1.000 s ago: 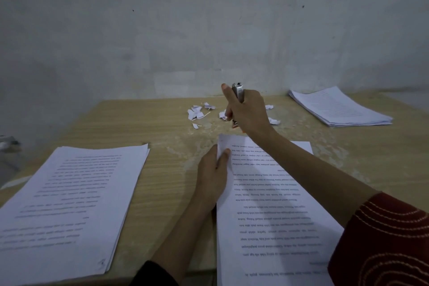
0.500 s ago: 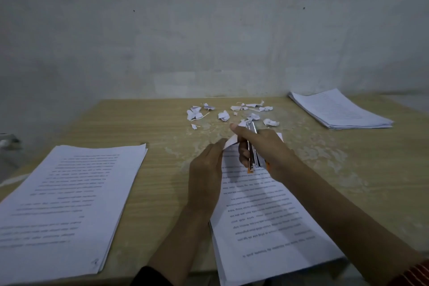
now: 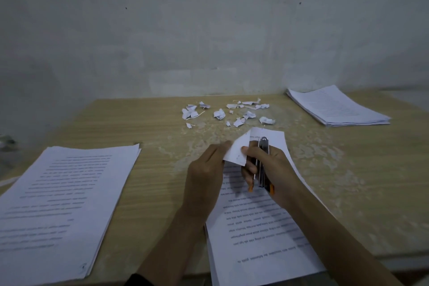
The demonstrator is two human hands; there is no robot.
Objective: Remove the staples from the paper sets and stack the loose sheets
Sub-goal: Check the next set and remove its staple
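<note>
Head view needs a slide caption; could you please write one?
Left hand holds up a corner of the paper set; right hand grips a metal tool.

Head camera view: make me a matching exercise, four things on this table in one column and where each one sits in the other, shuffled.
1. torn paper scraps
2. metal tool
3. thick paper stack
4. fanned paper stack

A. far right of the table
B. gripped in the right hand
C. near left
D. middle, toward the wall

Pairs: 1-D, 2-B, 3-C, 4-A
</note>
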